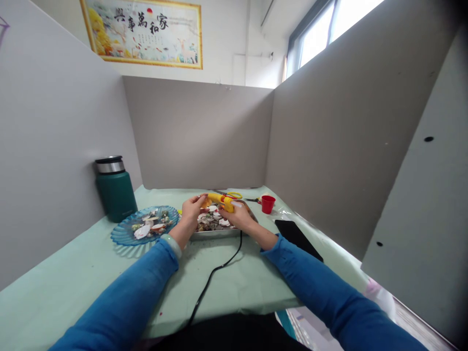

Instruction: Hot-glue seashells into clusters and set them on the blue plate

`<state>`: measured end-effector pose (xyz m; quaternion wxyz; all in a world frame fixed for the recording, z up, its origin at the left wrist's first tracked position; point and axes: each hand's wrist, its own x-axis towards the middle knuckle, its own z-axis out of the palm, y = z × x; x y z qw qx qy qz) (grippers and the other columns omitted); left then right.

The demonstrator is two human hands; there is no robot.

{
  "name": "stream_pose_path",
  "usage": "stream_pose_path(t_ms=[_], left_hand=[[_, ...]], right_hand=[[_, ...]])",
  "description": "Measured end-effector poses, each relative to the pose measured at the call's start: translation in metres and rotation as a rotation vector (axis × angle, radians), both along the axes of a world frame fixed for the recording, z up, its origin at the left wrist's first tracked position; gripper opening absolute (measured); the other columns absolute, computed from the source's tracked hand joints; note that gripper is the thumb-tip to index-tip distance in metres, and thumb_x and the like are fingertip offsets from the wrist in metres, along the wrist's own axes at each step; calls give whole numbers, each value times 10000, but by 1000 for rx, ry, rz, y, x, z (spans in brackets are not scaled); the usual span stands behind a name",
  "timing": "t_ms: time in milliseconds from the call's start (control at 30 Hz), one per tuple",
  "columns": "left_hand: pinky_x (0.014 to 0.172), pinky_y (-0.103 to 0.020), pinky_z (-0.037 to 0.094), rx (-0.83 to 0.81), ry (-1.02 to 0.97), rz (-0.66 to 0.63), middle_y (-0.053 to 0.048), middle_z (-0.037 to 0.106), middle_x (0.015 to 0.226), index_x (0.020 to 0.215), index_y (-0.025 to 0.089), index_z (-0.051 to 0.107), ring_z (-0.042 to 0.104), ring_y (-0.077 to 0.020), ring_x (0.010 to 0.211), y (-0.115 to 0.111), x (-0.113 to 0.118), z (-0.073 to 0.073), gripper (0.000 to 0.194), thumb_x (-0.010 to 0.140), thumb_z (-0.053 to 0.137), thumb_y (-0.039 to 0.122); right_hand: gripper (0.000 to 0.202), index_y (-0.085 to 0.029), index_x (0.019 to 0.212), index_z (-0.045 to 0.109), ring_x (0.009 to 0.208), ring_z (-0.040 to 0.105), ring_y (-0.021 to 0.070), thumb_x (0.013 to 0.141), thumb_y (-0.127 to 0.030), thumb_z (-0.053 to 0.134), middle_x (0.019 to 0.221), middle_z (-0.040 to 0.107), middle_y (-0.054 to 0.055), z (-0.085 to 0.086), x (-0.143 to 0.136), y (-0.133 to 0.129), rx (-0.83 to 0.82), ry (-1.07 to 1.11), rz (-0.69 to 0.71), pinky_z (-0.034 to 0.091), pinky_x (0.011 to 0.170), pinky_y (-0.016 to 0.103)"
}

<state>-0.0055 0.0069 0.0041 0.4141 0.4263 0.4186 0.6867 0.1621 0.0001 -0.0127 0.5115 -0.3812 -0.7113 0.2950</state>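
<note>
Gray boards (197,131) are standing around a pale green worktop (226,278), and a bright picture (146,36) is hanging high up behind. Near the middle, a metal tray (219,236) full of shells (214,220) is sitting under both hands. The right hand (238,215) is curling around a yellow glue gun (219,198), holding it just above the tray. The left hand (190,213) is bending its fingers close together by the gun's left end; an orange bit (206,202) is showing there, but I cannot tell if the hand is gripping it. A black cord (215,271) is running from the tray's front toward the near edge. Over on the left, a blue plate (122,236) is carrying more shells, and a green bottle (116,195) is standing behind it. Over on the right, a red cup (268,204) is standing near a flat black thing (298,239).
</note>
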Motion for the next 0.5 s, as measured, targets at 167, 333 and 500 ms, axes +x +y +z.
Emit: stream_pose_path(t_ms=[167,333,500], left_hand=[[546,-273,535,3,15,19,-80,694,837,836,119,701,642,-180,736,0,0,-1,340,607,793,352],[558,-285,542,31,43,8,-71,686,826,826,125,697,643,-182,732,1,-1,-2,379,588,804,399],[554,-278,550,35,46,13,-76,692,853,863,125,706,651,-186,756,1,-1,-2,384,601,798,391]], right_hand=[[152,-200,747,653,500,519,149,720,-350,647,535,555,-13,2,0,-2,-2,12,-31,393,474,262],[158,-200,755,653,515,525,156,719,-353,639,531,550,-16,2,0,-1,-5,4,-23,397,483,267],[167,-199,759,649,512,524,152,717,-361,647,553,566,-12,2,-1,-2,-19,13,-29,400,486,268]])
